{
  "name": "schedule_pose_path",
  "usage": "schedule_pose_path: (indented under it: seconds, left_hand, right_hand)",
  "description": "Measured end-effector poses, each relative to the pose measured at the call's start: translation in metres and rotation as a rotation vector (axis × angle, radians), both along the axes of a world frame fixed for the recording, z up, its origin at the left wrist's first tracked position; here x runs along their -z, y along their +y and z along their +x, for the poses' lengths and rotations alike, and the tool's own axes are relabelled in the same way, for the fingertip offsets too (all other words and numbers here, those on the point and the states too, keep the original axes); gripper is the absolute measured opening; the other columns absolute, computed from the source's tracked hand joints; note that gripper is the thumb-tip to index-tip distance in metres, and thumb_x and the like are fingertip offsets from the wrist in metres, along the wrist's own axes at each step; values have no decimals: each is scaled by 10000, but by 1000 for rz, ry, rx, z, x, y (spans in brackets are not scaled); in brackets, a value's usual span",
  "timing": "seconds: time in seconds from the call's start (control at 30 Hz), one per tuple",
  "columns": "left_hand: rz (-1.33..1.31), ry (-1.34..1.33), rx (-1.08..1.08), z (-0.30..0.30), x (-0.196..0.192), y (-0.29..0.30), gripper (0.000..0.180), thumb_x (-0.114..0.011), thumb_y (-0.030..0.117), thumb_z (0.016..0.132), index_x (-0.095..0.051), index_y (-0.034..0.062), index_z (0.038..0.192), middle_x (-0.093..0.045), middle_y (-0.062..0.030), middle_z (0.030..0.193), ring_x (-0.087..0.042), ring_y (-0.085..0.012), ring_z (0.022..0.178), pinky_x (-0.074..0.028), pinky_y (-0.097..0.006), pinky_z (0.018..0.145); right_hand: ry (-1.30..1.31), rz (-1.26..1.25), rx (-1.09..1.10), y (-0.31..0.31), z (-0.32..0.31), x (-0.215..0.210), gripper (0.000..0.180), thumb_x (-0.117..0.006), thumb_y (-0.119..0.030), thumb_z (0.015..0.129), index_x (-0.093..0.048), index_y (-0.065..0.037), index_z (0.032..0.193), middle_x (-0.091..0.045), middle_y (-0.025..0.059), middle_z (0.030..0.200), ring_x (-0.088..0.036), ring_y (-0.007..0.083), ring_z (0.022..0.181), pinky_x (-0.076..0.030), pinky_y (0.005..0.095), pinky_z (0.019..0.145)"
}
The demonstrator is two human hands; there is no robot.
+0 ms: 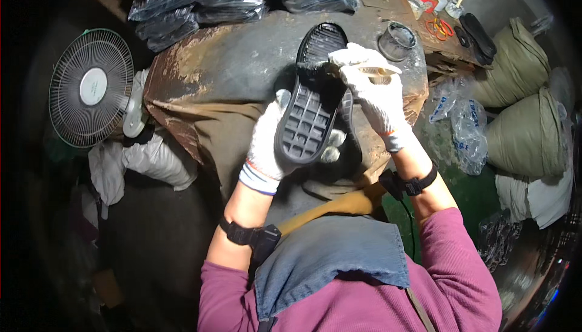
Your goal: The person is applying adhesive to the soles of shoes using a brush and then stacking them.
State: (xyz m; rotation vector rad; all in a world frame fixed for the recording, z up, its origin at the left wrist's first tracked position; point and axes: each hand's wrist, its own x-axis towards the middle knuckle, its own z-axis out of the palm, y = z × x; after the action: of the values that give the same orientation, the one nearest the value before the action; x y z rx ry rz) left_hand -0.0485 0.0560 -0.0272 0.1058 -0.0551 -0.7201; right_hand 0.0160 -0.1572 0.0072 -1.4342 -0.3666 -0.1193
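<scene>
Our left hand (265, 150) is clamped around the heel end of the black shoe sole (309, 102), tread side up, held over the stained workbench (236, 59). Our right hand (373, 92) is closed on a brush (364, 65) at the sole's middle. The sole looks light, rubbery and bendy, so we'd grip its edges near the heel. Glue tin (397, 41) just beyond.
</scene>
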Motion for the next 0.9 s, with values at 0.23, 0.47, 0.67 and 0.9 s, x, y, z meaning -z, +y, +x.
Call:
schedule_pose_path:
  seconds: [0.23, 0.47, 0.67, 0.9]
  left_hand:
    - [307, 4, -283, 17, 14, -1, 581, -470, 551, 1062, -640, 63, 1327, -715, -137, 1241, -686, -318, 1105, -546, -512, 983]
    - [563, -120, -291, 10, -24, 33, 447, -457, 349, 1126, -594, 9, 1382, -720, -179, 1239, -753, -310, 1006, -639, -462, 891]
    - [761, -264, -235, -3, -41, 36, 431, -406, 305, 1141, -538, 3, 1419, -710, -201, 1235, -772, -312, 934, -686, -404, 745]
    - [438, -23, -39, -17, -9, 45, 542, -359, 406, 1137, -518, 5, 1465, -683, -255, 1289, -746, -447, 994, -654, -579, 804]
  right_hand:
    - [-222, -235, -226, 5, -59, -6, 211, -794, -116, 881, -805, -93, 1091, -793, 32, 1113, -706, 187, 1110, -372, 435, 1196]
    - [-185, -332, -241, -15, -61, -4, 202, -800, -110, 897, -783, -65, 1093, -775, 40, 1144, -695, 156, 1073, -515, 366, 1044]
    - [-59, -296, 21, -31, -1, -18, 185, -749, -108, 942, -771, -62, 1119, -780, 41, 1049, -708, 112, 983, -554, 271, 907]
    - [-587, -705, 182, -33, 32, -7, 188, -788, -160, 864, -807, -194, 1048, -773, 27, 930, -730, 224, 860, -577, 326, 806]
